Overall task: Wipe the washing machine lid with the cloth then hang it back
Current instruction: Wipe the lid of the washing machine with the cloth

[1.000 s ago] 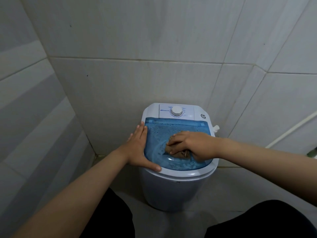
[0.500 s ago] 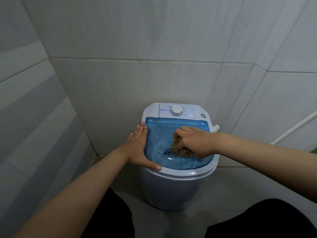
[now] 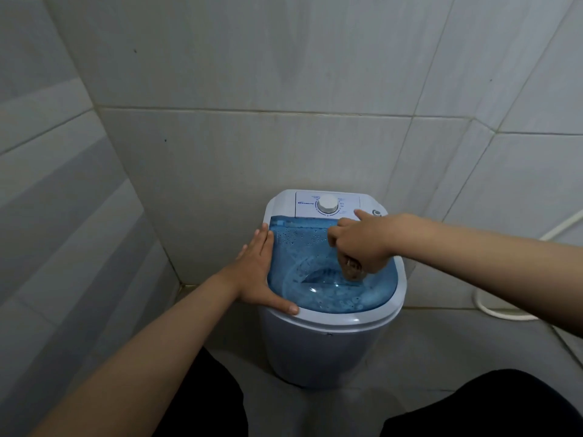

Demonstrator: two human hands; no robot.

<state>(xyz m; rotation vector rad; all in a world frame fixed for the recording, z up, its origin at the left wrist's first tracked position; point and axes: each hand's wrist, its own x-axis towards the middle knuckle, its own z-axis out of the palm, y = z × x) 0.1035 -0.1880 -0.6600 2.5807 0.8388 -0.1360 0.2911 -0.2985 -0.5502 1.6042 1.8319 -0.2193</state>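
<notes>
A small white washing machine [image 3: 318, 345] stands in the tiled corner, topped by a translucent blue lid [image 3: 303, 260] speckled with water drops. My right hand [image 3: 362, 241] is closed around a bunched brown cloth [image 3: 351, 269] and presses it on the lid's right side, index finger stretched toward the control panel. Only a small lump of the cloth shows below the palm. My left hand [image 3: 258, 272] lies flat on the lid's left rim, fingers together, thumb along the front edge.
A white dial [image 3: 327, 204] sits on the panel behind the lid. Tiled walls close in on the left and behind. A white hose [image 3: 492, 310] curls on the floor at the right. My dark-clothed knees fill the bottom corners.
My right hand has carried the cloth from the lid's centre toward its rear right, and the index finger now points out. The left hand has stayed on the rim.
</notes>
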